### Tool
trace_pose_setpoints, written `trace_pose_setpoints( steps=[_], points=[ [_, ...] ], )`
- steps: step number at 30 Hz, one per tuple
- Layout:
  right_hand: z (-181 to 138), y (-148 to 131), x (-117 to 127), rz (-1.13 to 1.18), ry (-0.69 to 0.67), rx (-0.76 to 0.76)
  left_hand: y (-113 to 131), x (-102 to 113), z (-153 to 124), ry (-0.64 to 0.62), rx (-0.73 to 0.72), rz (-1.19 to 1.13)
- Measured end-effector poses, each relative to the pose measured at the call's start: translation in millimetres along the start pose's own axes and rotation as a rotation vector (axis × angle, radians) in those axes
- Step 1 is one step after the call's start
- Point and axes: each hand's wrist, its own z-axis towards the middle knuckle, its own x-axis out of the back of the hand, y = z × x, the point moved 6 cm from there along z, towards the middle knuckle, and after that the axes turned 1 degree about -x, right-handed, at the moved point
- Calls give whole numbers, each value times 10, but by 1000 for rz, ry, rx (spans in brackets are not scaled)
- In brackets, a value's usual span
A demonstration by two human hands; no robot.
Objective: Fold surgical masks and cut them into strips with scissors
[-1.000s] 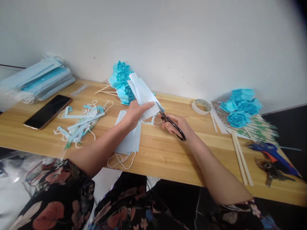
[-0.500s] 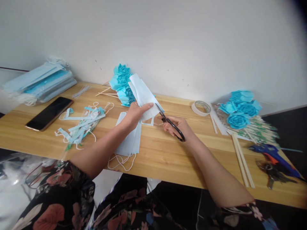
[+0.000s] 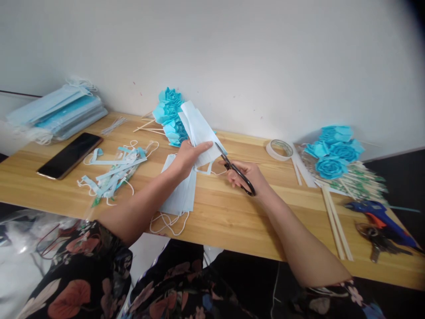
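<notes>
My left hand (image 3: 188, 156) grips a pale blue face mask (image 3: 198, 128) and holds it upright above the wooden table (image 3: 226, 212). My right hand (image 3: 247, 176) is closed round the black handles of scissors (image 3: 235, 169), whose blades meet the mask's lower right edge. A thin cut strip (image 3: 207, 168) dangles under the mask. More flat masks (image 3: 181, 191) lie beneath my left wrist, their white ear loops (image 3: 168, 223) hanging over the front edge.
A heap of cut strips and loops (image 3: 113, 173), a black phone (image 3: 69, 155) and a stack of masks (image 3: 58, 114) lie to the left. Blue mask flowers (image 3: 169, 113) lean at the wall. On the right: tape roll (image 3: 279, 149), flowers on sticks (image 3: 334, 155), wooden sticks (image 3: 335, 221), glue gun (image 3: 381, 215), keys (image 3: 376, 241).
Hardly anything has moved. The scissors' blades have worked slightly along the mask's lower edge and the dangling strip has shifted a little. The view has drifted a touch.
</notes>
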Motion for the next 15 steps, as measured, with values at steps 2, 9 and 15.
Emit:
trace_pose_setpoints(
  steps=[2, 9, 15],
  points=[
    [-5, -8, -8, -19, -3, 7, -7, 5, 4, 8, 3, 2],
    [-20, 0, 20, -148, -7, 57, -15, -4, 1, 16, 2, 6],
    [-57, -111, 13, -286, -95, 243, 34, -53, -39, -13, -43, 27]
  ],
)
